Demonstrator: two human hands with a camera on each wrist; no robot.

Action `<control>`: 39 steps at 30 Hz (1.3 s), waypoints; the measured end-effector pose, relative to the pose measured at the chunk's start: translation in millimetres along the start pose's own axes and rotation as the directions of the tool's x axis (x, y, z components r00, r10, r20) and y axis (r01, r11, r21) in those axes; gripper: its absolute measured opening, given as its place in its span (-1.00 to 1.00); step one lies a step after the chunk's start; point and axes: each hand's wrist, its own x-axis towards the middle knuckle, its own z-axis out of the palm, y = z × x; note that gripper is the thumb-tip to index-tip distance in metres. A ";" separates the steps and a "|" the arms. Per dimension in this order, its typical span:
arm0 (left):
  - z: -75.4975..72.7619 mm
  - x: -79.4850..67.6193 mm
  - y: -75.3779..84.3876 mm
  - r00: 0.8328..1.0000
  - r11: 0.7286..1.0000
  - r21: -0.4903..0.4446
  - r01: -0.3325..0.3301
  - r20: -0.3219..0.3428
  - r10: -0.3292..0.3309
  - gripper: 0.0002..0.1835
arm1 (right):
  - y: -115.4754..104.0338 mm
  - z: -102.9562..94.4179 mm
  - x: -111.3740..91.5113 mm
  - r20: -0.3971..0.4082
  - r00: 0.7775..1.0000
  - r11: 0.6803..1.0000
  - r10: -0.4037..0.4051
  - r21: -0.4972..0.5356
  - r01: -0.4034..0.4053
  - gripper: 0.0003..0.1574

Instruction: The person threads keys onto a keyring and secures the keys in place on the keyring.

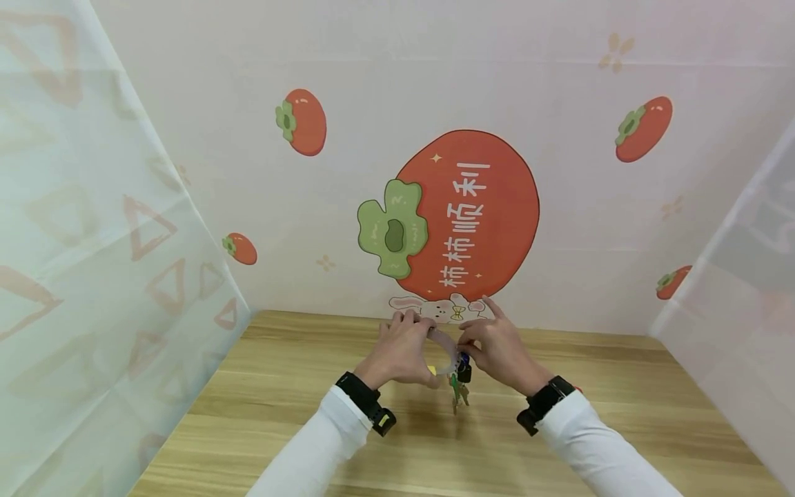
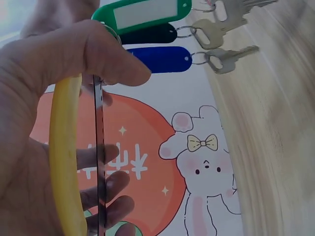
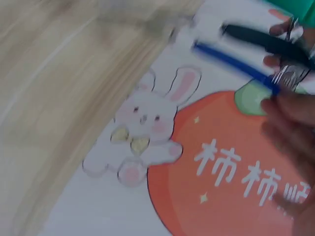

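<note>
In the head view my left hand (image 1: 406,348) grips a pale, flat ring (image 1: 448,345), fingers at its top and thumb below. Edge-on in the left wrist view, this ring is a thin dark strip (image 2: 100,147). Beside it, within the same hand's curve, is a yellow curved band (image 2: 64,147). A green key tag (image 2: 142,14), a dark key tag (image 2: 147,34) and a blue key tag (image 2: 162,59) hang at the ring with metal keys (image 2: 221,61). My right hand (image 1: 497,348) pinches at the blue tag's ringed end, forefinger raised.
Below the hands lies a wood-grain tabletop (image 1: 279,414). Behind it stands a white backdrop (image 1: 559,297) printed with persimmons and a rabbit. Fabric panels (image 1: 93,241) rise at the left and right sides.
</note>
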 end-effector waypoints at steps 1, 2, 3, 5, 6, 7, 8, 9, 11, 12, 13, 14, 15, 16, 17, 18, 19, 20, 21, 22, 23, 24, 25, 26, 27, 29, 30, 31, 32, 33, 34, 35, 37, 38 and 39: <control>-0.2 -0.2 -0.2 1.000 1.000 -0.008 -0.004 0.008 0.004 -0.05 | 2.0 0.0 -0.8 -0.003 0.999 0.999 -0.043 0.003 0.043 -0.80; -0.2 -0.2 -0.5 1.000 1.000 -0.012 -0.007 0.013 0.007 -0.04 | 3.3 -0.3 -1.3 -0.004 0.997 0.997 -0.078 0.005 0.078 -0.79; -0.2 -0.1 -0.7 1.000 1.000 -0.015 -0.008 0.019 0.008 -0.04 | 4.3 -0.2 -1.7 -0.007 0.994 0.994 -0.112 0.001 0.112 -0.78; -0.6 0.3 -0.9 1.000 1.000 -0.022 -0.009 0.024 0.009 -0.04 | 5.5 -0.5 -2.0 -0.022 0.988 0.988 -0.155 -0.013 0.155 -0.77; -1.1 0.4 -0.7 1.000 1.000 -0.027 -0.006 0.025 0.007 -0.04 | 5.8 -0.6 -2.2 -0.027 0.987 0.987 -0.159 -0.024 0.159 -0.76; -1.3 0.6 -0.5 1.000 1.000 -0.031 -0.002 0.025 0.003 -0.04 | 5.6 -1.1 -2.3 -0.032 0.988 0.988 -0.152 -0.031 0.151 -0.75; -1.6 0.8 -0.1 1.000 0.999 -0.035 0.003 0.024 -0.002 -0.04 | 5.2 -1.4 -2.5 -0.032 0.991 0.992 -0.126 -0.034 0.125 -0.76; -1.6 0.9 0.2 1.000 0.999 -0.040 0.008 0.021 -0.007 -0.05 | 4.7 -1.6 -2.8 -0.030 0.996 0.996 -0.083 -0.028 0.082 -0.76; -1.8 1.1 1.2 1.000 0.999 -0.050 0.019 0.011 -0.018 -0.07 | 2.9 -2.1 -3.8 -0.019 0.999 0.999 0.039 0.009 -0.039 -0.79; -1.4 1.3 1.6 1.000 0.999 -0.049 0.025 0.005 -0.025 -0.08 | 1.9 -2.3 -4.3 -0.007 0.994 0.993 0.112 0.035 -0.112 -0.81; -1.0 1.4 2.1 1.000 0.998 -0.048 0.030 -0.003 -0.030 -0.09 | 0.7 -2.8 -4.6 0.008 0.982 0.980 0.188 0.071 -0.188 -0.84; -0.6 1.4 2.5 0.999 0.998 -0.044 0.033 -0.012 -0.034 -0.09 | -0.3 -3.0 -5.0 0.025 0.965 0.959 0.260 0.111 -0.261 -0.86; -0.1 1.3 3.0 0.999 0.999 -0.042 0.035 -0.022 -0.036 -0.09 | -1.6 -3.5 -5.3 0.042 0.946 0.935 0.321 0.148 -0.323 -0.88; 0.4 1.3 3.5 0.999 0.999 -0.036 0.034 -0.032 -0.036 -0.09 | -2.9 -4.1 -5.2 0.060 0.925 0.906 0.375 0.186 -0.379 -0.89; 1.1 1.3 3.7 0.998 0.999 -0.030 0.034 -0.043 -0.035 -0.08 | -3.7 -4.5 -5.3 0.078 0.905 0.879 0.418 0.217 -0.425 -0.91; 1.7 1.3 4.0 0.998 0.999 -0.020 0.034 -0.052 -0.035 -0.08 | -4.5 -5.1 -5.1 0.095 0.886 0.853 0.454 0.241 -0.463 -0.91; 2.1 1.2 4.3 0.998 0.999 -0.014 0.032 -0.061 -0.033 -0.07 | -5.3 -5.7 -4.8 0.110 0.868 0.826 0.485 0.267 -0.496 -0.91; 2.5 1.3 4.5 0.997 1.000 -0.008 0.030 -0.069 -0.031 -0.06 | -5.8 -6.1 -4.4 0.123 0.851 0.802 0.510 0.289 -0.523 -0.91; 2.9 1.3 4.7 0.997 1.000 -0.007 0.030 -0.075 -0.030 -0.05 | -6.5 -6.8 -3.9 0.135 0.835 0.779 0.533 0.308 -0.547 -0.91; 3.1 1.5 4.8 0.996 1.000 -0.004 0.028 -0.080 -0.028 -0.05 | -7.1 -7.5 -3.4 0.146 0.817 0.751 0.559 0.329 -0.572 -0.92; 3.2 1.7 5.0 0.996 1.000 -0.002 0.026 -0.085 -0.026 -0.04 | -7.5 -7.9 -3.0 0.156 0.797 0.725 0.583 0.343 -0.597 -0.93; 3.2 2.2 5.1 0.996 1.000 0.002 0.025 -0.089 -0.024 -0.03 | -8.4 -8.9 -2.4 0.169 0.775 0.692 0.609 0.363 -0.623 -0.93; 3.2 2.5 5.3 0.995 1.000 0.004 0.023 -0.095 -0.022 -0.03 | -9.0 -9.6 -2.1 0.183 0.752 0.658 0.633 0.385 -0.647 -0.94; 3.2 2.9 5.5 0.995 1.000 0.006 0.020 -0.100 -0.020 -0.02 | -9.5 -10.3 -1.9 0.196 0.730 0.622 0.655 0.409 -0.668 -0.94; 3.2 3.2 5.8 0.994 1.000 0.006 0.018 -0.103 -0.017 -0.02 | -10.1 -11.2 -1.8 0.206 0.710 0.589 0.673 0.431 -0.683 -0.94; 3.0 4.1 6.4 0.994 1.000 0.011 0.013 -0.112 -0.012 -0.03 | -10.9 -12.3 -1.8 0.227 0.678 0.532 0.699 0.469 -0.705 -0.93; 3.1 4.5 6.7 0.993 1.000 0.013 0.013 -0.116 -0.012 -0.03 | -11.0 -12.6 -1.9 0.233 0.670 0.513 0.705 0.485 -0.708 -0.92; 3.0 4.6 7.1 0.993 1.000 0.014 0.012 -0.119 -0.011 -0.04 | -10.7 -12.5 -2.0 0.230 0.669 0.509 0.707 0.492 -0.707 -0.93; 2.8 4.7 7.5 0.993 1.000 0.015 0.011 -0.120 -0.009 -0.04 | -10.4 -12.2 -2.1 0.219 0.676 0.521 0.704 0.489 -0.700 -0.94; 2.8 4.8 7.8 0.993 1.000 0.015 0.010 -0.120 -0.008 -0.04 | -10.0 -11.7 -2.1 0.200 0.694 0.550 0.692 0.476 -0.686 -0.95; 2.7 4.9 8.0 0.993 1.000 0.018 0.009 -0.120 -0.007 -0.03 | -9.7 -11.3 -1.9 0.176 0.718 0.590 0.674 0.457 -0.666 -0.96; 2.5 4.9 8.1 0.993 1.000 0.019 0.008 -0.119 -0.006 -0.03 | -9.2 -10.6 -1.7 0.148 0.745 0.637 0.650 0.429 -0.641 -0.96; 1.9 4.8 8.2 0.994 1.000 0.023 0.004 -0.113 -0.001 -0.01 | -8.0 -9.2 -1.4 0.088 0.805 0.732 0.587 0.366 -0.574 -0.92; 1.7 4.7 8.0 0.994 1.000 0.022 0.002 -0.109 0.001 -0.01 | -7.4 -8.6 -1.1 0.061 0.833 0.775 0.550 0.335 -0.536 -0.91; 1.6 4.6 7.8 0.995 1.000 0.021 0.000 -0.104 0.002 0.00 | -6.8 -8.2 -1.0 0.037 0.859 0.812 0.510 0.309 -0.496 -0.89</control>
